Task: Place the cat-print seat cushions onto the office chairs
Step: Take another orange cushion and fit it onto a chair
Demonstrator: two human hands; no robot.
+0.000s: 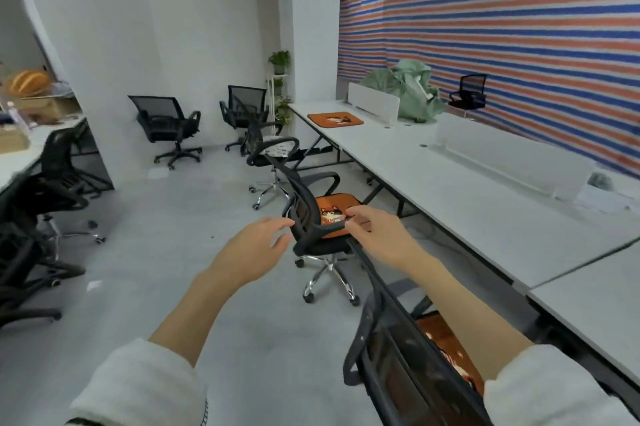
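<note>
Orange cloth with a cat on it already covers the seat of the middle chair [313, 214], the one at the centre of the frame, and both hands are out over that chair's back. The left hand [258, 240] hangs just left of the backrest with its fingers spread and loose, gripping nothing; the right hand [372, 226] reaches past the backrest top toward the seated cushion [334, 214], fingers lightly bent, and whether they touch the fabric I cannot tell. I judge the step in hand to be settling this cushion square on its seat (or nudging the chair straight). A second cushion lies on the near chair [446, 353] at lower right. One spare cushion [335, 120] waits on the long white desk [450, 190], above centre. Next, I think, comes fetching it from the desk and carrying it to one of the bare black chairs [166, 124] at upper left.
</note>
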